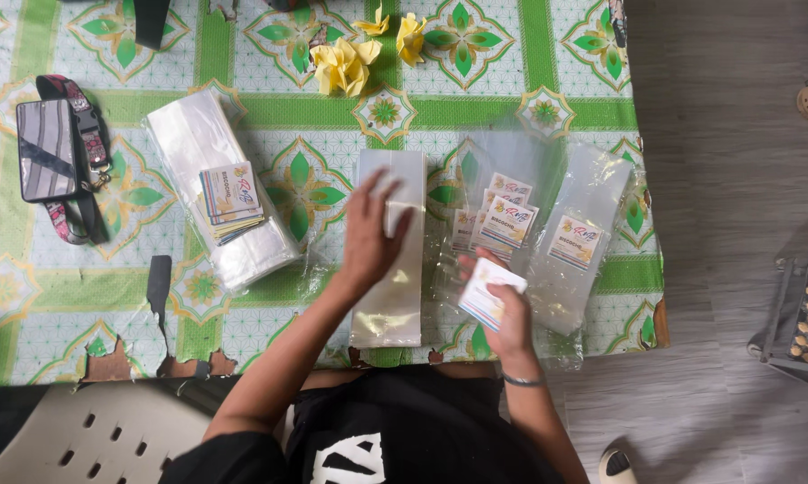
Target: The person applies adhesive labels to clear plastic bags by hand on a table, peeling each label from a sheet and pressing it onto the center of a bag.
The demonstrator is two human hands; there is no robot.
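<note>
Standing beside the table (512, 27) with its green patterned cloth, I take the long clear bag (388, 296) lying in the middle as my landmark; everything else sits to one side of it or the other. Far to its left lies a grey pouch (47, 148) on a patterned strap; nearer, still left of the bag, is a thick stack of clear bags (189, 139) with a small pile of printed cards (232, 199) resting on top. Beyond the bag, toward the far edge, lie crumpled yellow paper flowers (343, 64).

The left hand (371, 235) lies palm-down on the upper half of the clear bag, fingers spread wide and flat, pinning it to the cloth; it grips nothing. Just right of the bag, the right hand (512, 309) pinches a single card (489, 291) between thumb and fingers, held close in, the card tilted toward the bag's lower end. Farther right lie several filled bags (576, 242), each with a card showing inside, overlapping one another.

To my eye the work goes best if the flat hand keeps the plastic taut and unwrinkled; the card should go in square to the mouth, corner first, so it slides without catching; whether the mouth is already parted I cannot tell.
</note>
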